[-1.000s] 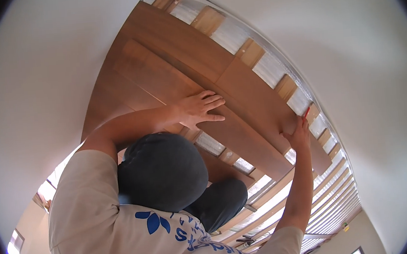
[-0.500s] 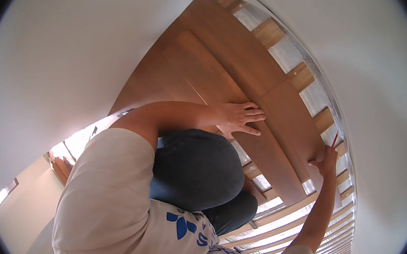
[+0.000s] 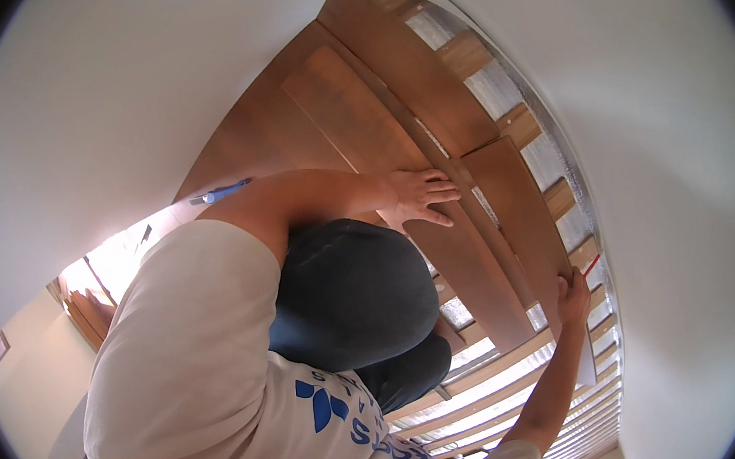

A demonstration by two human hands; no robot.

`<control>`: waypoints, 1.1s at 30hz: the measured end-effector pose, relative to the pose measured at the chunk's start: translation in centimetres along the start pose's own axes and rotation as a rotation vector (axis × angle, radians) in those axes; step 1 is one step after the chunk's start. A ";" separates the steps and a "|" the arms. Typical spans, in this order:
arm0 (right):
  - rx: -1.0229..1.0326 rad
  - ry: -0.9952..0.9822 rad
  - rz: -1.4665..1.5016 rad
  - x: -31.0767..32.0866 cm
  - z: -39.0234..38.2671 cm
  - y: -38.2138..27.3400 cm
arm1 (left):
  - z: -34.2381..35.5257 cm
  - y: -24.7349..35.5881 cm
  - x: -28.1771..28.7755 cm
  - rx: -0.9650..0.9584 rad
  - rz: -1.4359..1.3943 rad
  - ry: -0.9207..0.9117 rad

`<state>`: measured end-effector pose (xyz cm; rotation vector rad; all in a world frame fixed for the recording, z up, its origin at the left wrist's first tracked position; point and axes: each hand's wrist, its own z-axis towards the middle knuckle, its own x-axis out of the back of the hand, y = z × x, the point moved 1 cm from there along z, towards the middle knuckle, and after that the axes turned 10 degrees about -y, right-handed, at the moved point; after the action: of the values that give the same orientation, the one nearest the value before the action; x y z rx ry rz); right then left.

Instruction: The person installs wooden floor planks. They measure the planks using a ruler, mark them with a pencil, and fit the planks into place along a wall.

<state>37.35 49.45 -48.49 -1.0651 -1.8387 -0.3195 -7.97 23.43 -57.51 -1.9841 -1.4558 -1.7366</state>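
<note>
My left hand (image 3: 422, 198) lies flat with its fingers spread on a long brown floorboard (image 3: 467, 255). To its right, my right hand (image 3: 574, 296) is closed at the near end of another brown floorboard (image 3: 515, 202), thumb on top and the other fingers partly hidden. A thin red stick, like a pencil (image 3: 593, 264), pokes out of the right hand toward the wall. Narrow gaps separate this board from the boards to its left. A farther floorboard (image 3: 414, 66) lies beyond its far end, slightly out of line with it.
Wooden battens (image 3: 466, 54) over silvery sheeting (image 3: 497, 91) show along the right wall (image 3: 661, 157) and in the near area. A white wall (image 3: 151, 91) rises on the left. A blue-handled tool (image 3: 227, 191) lies beyond my left arm. My bent knee (image 3: 356, 292) is close to the boards.
The outer boards have come apart from the ones beside them, opening gaps, and a step shows between the two. My right hand has closed on the near board's end. The view has shifted slightly.
</note>
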 end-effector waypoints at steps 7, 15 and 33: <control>0.002 0.160 -0.085 4.4 -10.8 0.4 | -0.8 0.2 0.4 -0.041 -0.002 0.082; 0.156 0.024 0.267 5.6 -11.2 -15.4 | -2.7 2.5 2.0 0.063 -0.083 0.361; 0.289 -0.225 0.152 -6.8 9.3 -34.6 | -28.9 -5.4 -0.8 1.057 -1.217 1.035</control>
<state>5.93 31.27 -51.34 -1.0620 -1.9159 0.1589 -31.75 7.31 -51.14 0.4249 -2.3173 -1.1927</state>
